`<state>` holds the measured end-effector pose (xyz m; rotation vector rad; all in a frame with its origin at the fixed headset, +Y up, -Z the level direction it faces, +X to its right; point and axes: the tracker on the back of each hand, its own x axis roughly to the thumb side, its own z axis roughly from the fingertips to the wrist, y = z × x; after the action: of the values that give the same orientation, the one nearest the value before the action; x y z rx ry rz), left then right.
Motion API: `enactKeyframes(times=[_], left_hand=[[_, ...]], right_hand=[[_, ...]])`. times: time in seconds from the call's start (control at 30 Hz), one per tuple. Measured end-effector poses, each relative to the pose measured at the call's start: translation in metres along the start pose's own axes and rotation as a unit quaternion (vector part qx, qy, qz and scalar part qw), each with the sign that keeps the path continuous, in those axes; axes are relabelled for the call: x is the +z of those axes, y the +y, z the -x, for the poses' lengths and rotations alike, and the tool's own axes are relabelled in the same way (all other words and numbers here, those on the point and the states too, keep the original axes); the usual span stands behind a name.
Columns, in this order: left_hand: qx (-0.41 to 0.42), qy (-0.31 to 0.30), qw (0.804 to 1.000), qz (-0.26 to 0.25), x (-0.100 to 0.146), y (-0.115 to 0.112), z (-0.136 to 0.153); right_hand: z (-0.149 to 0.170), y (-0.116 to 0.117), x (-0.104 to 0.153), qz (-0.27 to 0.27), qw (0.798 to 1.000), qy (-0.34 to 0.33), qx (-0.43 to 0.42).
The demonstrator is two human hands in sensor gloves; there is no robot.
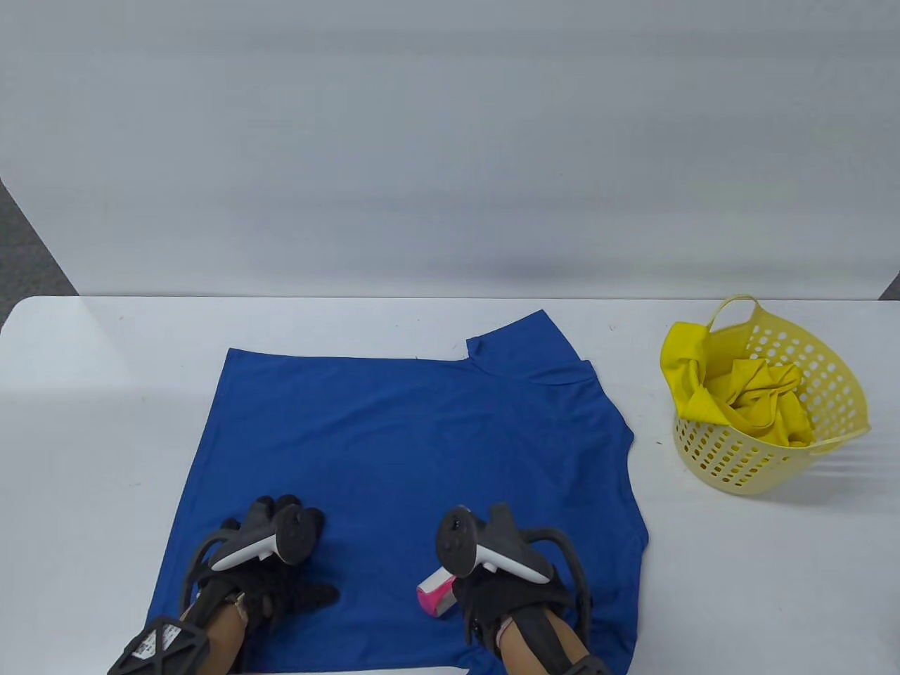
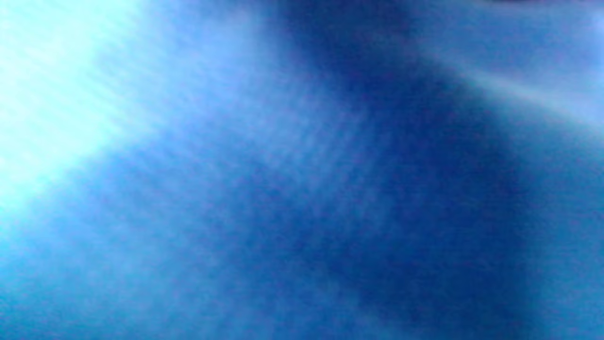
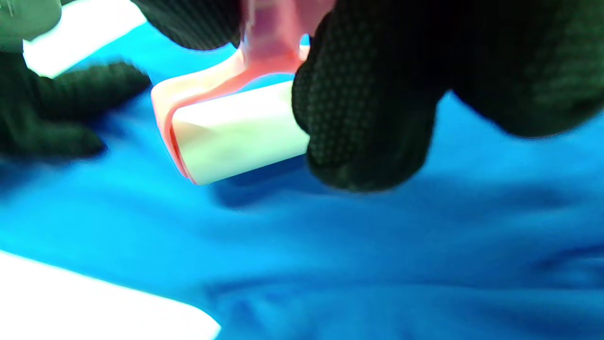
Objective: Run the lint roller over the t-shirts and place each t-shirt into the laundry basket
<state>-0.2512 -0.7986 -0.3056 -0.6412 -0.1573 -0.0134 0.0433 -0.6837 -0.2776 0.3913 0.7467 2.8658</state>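
Our left grip (image 1: 281,562) rests flat, fingers spread, on the blue t-shirt (image 1: 422,457) at 7 o'clock on the table (image 1: 84,394); our right grip (image 1: 492,569) curls round the lint roller (image 1: 436,590) at 6; laundry basket (image 1: 837,394) at 3

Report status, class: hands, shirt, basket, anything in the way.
Left hand flat on blue shirt. Right hand grips lint roller on the shirt. Basket holds yellow cloth. Nothing in the way.
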Motion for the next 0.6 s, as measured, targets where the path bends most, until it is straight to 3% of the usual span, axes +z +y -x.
enactKeyframes(times=[0.03,0.13,0.23,0.3,0.4,0.53,0.6], left_hand=[[0.002,0.001,1.000,-0.019,0.003,0.004,0.000],[0.044,-0.015,0.985,-0.166,0.028,0.030,-0.002],[0.139,-0.079,0.938,-0.308,0.068,0.055,-0.009],[0.176,-0.132,0.913,-0.343,0.087,0.063,-0.017],[0.241,-0.206,0.905,-0.284,0.096,0.059,-0.030],[0.340,-0.255,0.882,-0.205,0.083,0.045,-0.038],[0.385,-0.278,0.863,-0.170,0.078,0.032,-0.045]], right_hand=[[0.002,-0.006,0.000,0.019,0.999,-0.006,-0.032],[0.004,-0.020,-0.001,0.118,0.982,-0.024,-0.142],[-0.005,-0.014,-0.010,0.226,0.947,-0.062,-0.221],[-0.014,-0.004,-0.017,0.257,0.931,-0.094,-0.241],[-0.029,0.015,-0.026,0.260,0.913,-0.143,-0.278],[-0.049,0.038,-0.025,0.266,0.881,-0.218,-0.324],[-0.057,0.051,-0.025,0.229,0.886,-0.247,-0.318]])
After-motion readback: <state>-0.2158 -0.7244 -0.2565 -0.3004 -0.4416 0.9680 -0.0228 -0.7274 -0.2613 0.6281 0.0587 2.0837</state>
